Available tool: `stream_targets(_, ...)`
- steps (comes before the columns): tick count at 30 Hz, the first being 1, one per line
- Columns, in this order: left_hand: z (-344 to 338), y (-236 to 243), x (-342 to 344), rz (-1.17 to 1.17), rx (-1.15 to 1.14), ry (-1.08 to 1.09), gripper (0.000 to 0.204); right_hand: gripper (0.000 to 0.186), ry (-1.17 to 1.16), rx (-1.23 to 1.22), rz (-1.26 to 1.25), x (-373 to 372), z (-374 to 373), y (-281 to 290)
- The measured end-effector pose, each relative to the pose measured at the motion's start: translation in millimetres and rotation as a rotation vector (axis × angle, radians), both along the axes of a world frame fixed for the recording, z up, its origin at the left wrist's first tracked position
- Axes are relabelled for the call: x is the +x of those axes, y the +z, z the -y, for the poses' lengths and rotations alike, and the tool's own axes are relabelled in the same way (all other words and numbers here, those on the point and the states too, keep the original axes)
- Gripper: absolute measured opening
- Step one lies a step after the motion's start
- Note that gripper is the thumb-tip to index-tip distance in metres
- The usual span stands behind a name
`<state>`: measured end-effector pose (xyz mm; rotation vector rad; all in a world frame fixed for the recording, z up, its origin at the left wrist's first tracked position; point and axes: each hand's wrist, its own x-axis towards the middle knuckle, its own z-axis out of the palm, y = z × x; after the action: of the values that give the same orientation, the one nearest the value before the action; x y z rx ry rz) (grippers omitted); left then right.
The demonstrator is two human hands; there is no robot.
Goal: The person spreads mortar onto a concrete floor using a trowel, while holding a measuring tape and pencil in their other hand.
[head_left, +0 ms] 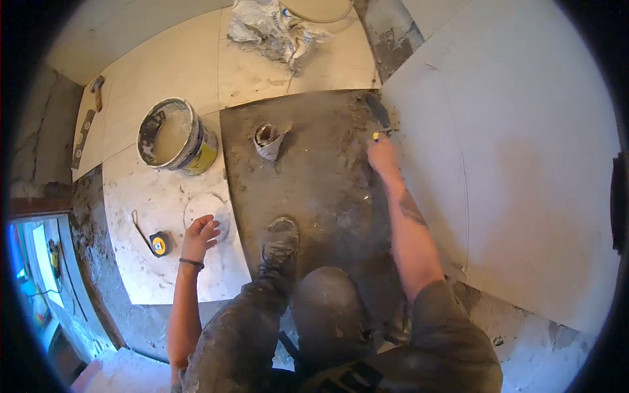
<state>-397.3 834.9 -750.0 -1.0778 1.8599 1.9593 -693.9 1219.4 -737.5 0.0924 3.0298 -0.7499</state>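
Observation:
My right hand (382, 157) is closed round the handle of a trowel, its yellow end showing by my thumb. The dark trowel blade (376, 109) points away from me, low along the seam between the bare grey floor (314, 164) and the pale wall panel on the right. My left hand (200, 237) hangs over a white floor tile (144, 209) with its fingers apart, holding nothing. A black and yellow tape measure (159, 243) with a strap lies on that tile, just left of this hand.
A bucket (208, 152) of greyish liquid stands on the tiles at the left. A torn bag with brown contents (268, 141) sits on the bare floor. Farther off lie a crumpled plastic bag (272, 29), a hammer (97, 92) and a spirit level (82, 139).

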Motion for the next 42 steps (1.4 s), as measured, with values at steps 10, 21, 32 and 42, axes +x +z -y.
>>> stream_targets(10, 10.6, -2.9, -3.5, 0.026, -0.011, 0.054, 0.036, 0.032, 0.392, 0.103, 0.065, 66.8, 34.0, 11.7)
stream_targets(21, -1.6, -2.3, -3.0, -0.01, -0.025, 0.091, 0.036, 0.035, 0.288, 0.041, 0.154, 65.9, 39.6, 9.4)
stream_targets(32, -14.7, -3.5, -3.2, -0.093, -0.071, -0.063, 0.043, 0.032, 0.279, 0.064, 0.217, 53.3, 40.0, 17.4)
stream_targets(42, -12.5, -5.0, -3.4, -0.058, -0.077, -0.028, 0.041, 0.03, 0.394, 0.234, 0.166, 21.3, 29.8, 20.4)
